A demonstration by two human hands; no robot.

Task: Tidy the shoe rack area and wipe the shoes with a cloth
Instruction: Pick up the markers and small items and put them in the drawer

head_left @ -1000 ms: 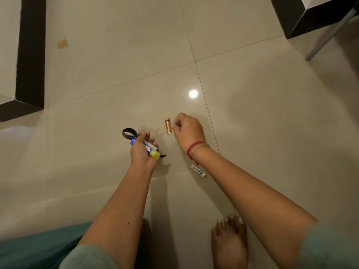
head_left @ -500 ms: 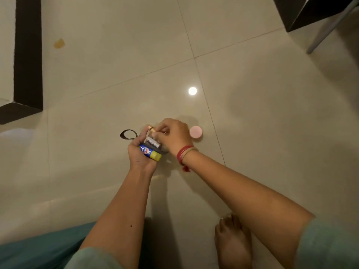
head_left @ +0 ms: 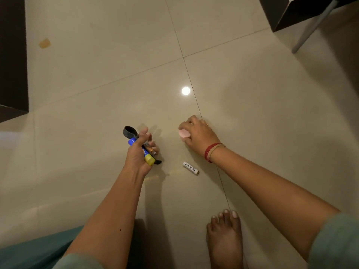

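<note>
Down on the glossy cream tiled floor [head_left: 97,70], your left hand [head_left: 136,158] is curled round a bundle: a blue tube with a yellow cap [head_left: 132,142], a black strap looped at its far end [head_left: 129,132] and a small copper-coloured battery [head_left: 152,150]. At three o'clock from it, well apart, your right hand [head_left: 200,135] reaches low toward the floor, fingers and thumb gripping a small round pink piece [head_left: 184,133]; red and tan threads [head_left: 212,152] circle that wrist. A short white cylinder printed with black lettering [head_left: 190,167] lies flat on the tile at six o'clock from the pink piece, touching neither hand. A round white glare of a lamp [head_left: 186,91] sits at twelve o'clock from the pink piece. Your bare foot [head_left: 225,235] stands at five o'clock of your view. Dark furniture on a grey metal leg [head_left: 308,30] fills the one o'clock corner, and a dark panel [head_left: 13,55] runs along the ten o'clock edge.
</note>
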